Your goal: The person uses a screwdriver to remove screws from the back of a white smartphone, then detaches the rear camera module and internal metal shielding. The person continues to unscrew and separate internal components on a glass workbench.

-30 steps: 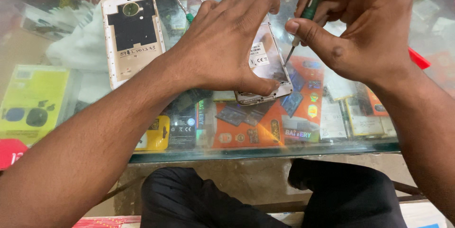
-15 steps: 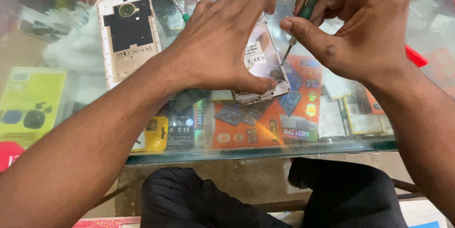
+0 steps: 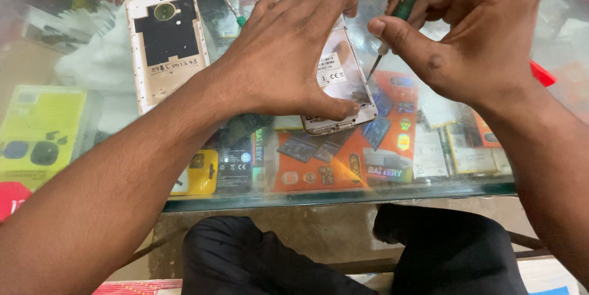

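Green screwdriver gripped by right hand; left hand clamps, half hides phone.

A glass-topped table doubles as a display case, with packaged goods showing beneath its surface. Soft light reflects off the glass. Below its front edge lies a dusty concrete floor.
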